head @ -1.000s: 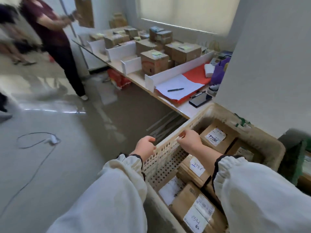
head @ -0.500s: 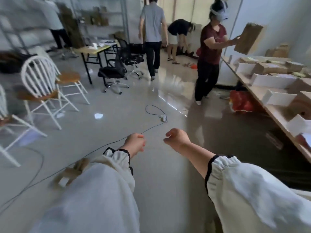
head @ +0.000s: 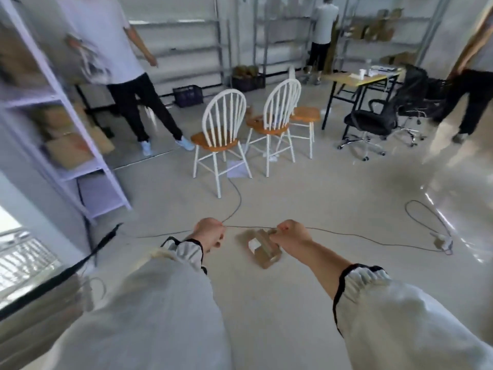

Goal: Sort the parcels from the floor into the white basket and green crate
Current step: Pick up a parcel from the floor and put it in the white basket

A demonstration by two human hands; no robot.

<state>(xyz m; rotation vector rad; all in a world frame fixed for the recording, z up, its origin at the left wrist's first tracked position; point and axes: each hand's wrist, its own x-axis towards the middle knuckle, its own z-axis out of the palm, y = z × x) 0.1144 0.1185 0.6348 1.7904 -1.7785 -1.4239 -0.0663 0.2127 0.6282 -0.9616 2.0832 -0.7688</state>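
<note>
The small cardboard parcel (head: 262,248) on the near floor looks light and stiff, best gripped across its sides; left hand (head: 209,234) is clenched empty, right hand's (head: 292,235) hold is unclear

Honestly nothing legible from where I'm standing. The brown parcel (head: 264,249) on the floor (head: 306,188) has a white label (head: 253,244) stuck on top, but whatever's written on it is just a blur. The print on one person's white T-shirt (head: 93,62) is smeared too, can't make out any words.
</note>
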